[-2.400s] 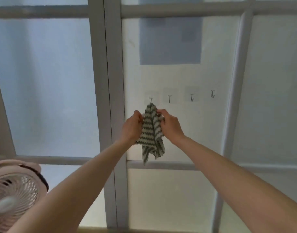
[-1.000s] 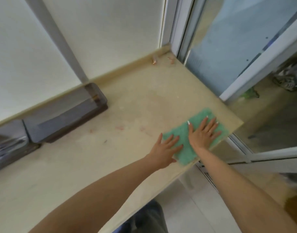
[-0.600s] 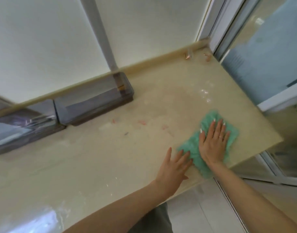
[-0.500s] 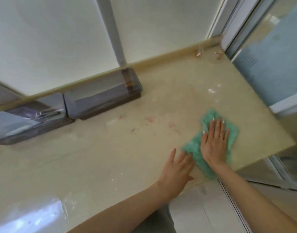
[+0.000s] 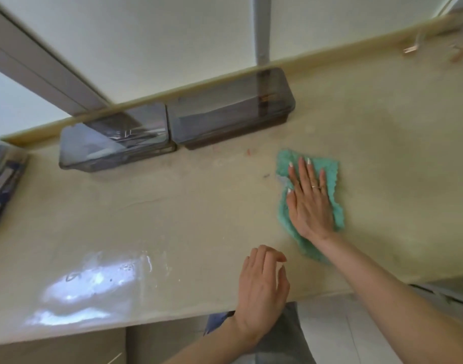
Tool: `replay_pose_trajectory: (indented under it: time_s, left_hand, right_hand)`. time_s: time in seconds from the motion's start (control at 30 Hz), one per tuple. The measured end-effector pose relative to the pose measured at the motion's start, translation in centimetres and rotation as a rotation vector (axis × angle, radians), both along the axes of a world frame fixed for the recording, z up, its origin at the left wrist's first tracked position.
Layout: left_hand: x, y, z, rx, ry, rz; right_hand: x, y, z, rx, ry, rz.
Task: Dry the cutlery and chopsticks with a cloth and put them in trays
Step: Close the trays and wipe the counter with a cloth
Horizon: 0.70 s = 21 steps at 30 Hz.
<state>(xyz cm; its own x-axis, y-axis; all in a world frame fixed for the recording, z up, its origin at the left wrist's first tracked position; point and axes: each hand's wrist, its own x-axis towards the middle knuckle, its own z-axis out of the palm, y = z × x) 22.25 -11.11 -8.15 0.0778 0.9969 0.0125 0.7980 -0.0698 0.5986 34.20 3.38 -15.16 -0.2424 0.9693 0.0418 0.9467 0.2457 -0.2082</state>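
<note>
Two lidded trays at the back, one cloth under the right hand

Two things fill most of the view: the pale beige surface and the white panelled wall behind it. A wet, shiny patch glares near the front edge on the left. Against the back ledge stand two smoky, see-through trays end to end, touching or nearly so. Inside the left tray metal cutlery shows dimly through the lid; the right tray shows only something brown at its far end, too dim to name. At the far left edge lies a blurred blue-and-white pack; its print cannot be read.

Right of the trays, the green cloth lies on the surface. The right hand presses flat on it, fingers spread, grip released, a ring on one finger. The left hand hovers near the front edge, fingers loosely curled, grasping nothing. Small blurred bits sit in the far right corner.
</note>
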Motion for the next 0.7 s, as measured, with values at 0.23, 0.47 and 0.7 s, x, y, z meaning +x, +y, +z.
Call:
replay_pose_trajectory:
  time_s: [0.23, 0.47, 0.7]
  left_hand:
    - [-2.5, -1.8, -1.2, -0.122, -0.029, 0.242]
    - [-8.6, -4.0, -0.4, -0.162, -0.184, 0.707]
    - [-12.1, -5.1, -0.8, -0.214, -0.225, 0.914]
  right_hand:
    - [-9.7, -3.6, 0.4, -0.074, 0.163, 0.235]
    - [-14.5, -4.8, 1.1, -0.111, 0.151, 0.224]
    - [-21.4, -6.7, 1.2, -0.197, 0.269, 0.371]
